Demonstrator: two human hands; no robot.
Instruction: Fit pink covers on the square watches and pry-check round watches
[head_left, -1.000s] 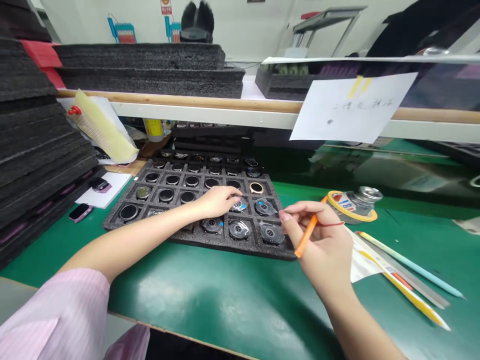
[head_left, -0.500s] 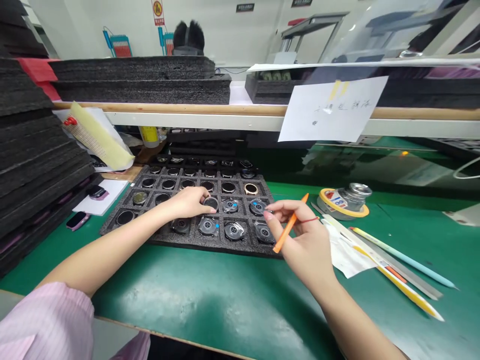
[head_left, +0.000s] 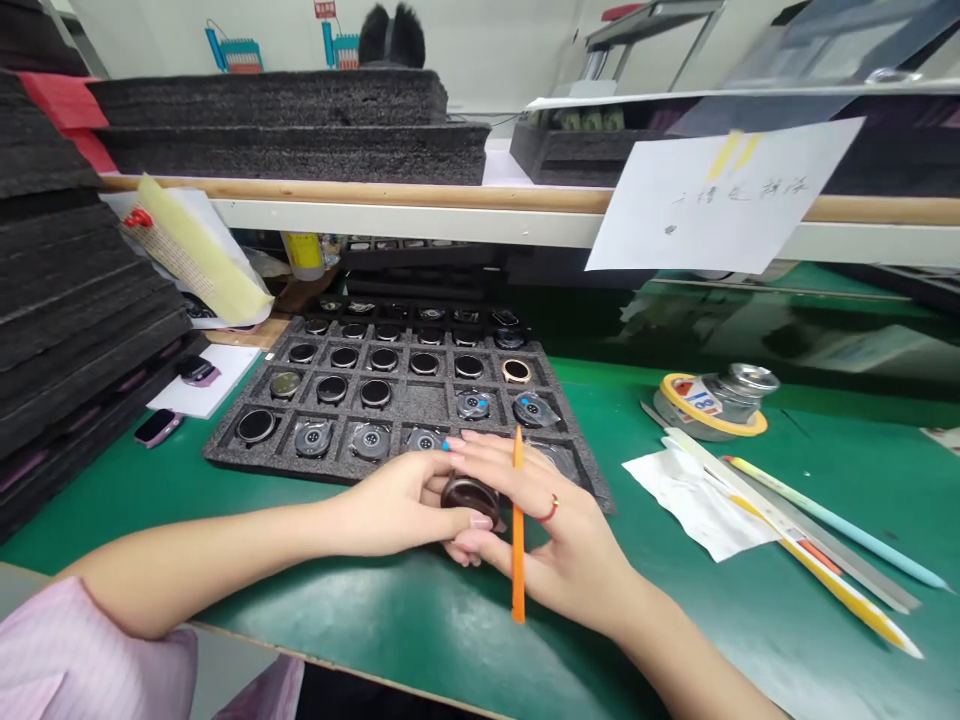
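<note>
Between both hands is a round dark watch body [head_left: 471,500], its face tilted toward me. My left hand [head_left: 420,505] grips it from the left, thumb along its lower edge. My right hand [head_left: 559,525] closes on its right side, fingers laid over the top. An orange pry stick [head_left: 518,560] is tucked in the right hand's fingers, standing roughly upright in view. Just behind lies a black foam tray [head_left: 424,402] with round watch bodies in its compartments, some face up, some back up in clear film. One compartment in its second row from the front is bare.
On the right lie a white tissue [head_left: 712,510], several slim tools including a blue pen-like stick [head_left: 847,530], and a tape roll [head_left: 686,405] beside a metal-capped glass bottle [head_left: 750,385]. Stacked black foam [head_left: 67,270] rises at left. A shelf edge [head_left: 405,215] crosses above the tray.
My left hand has lifted the watch body out of the tray and brought it nearer to me. My right hand has moved left and down onto it, still holding the orange stick.
</note>
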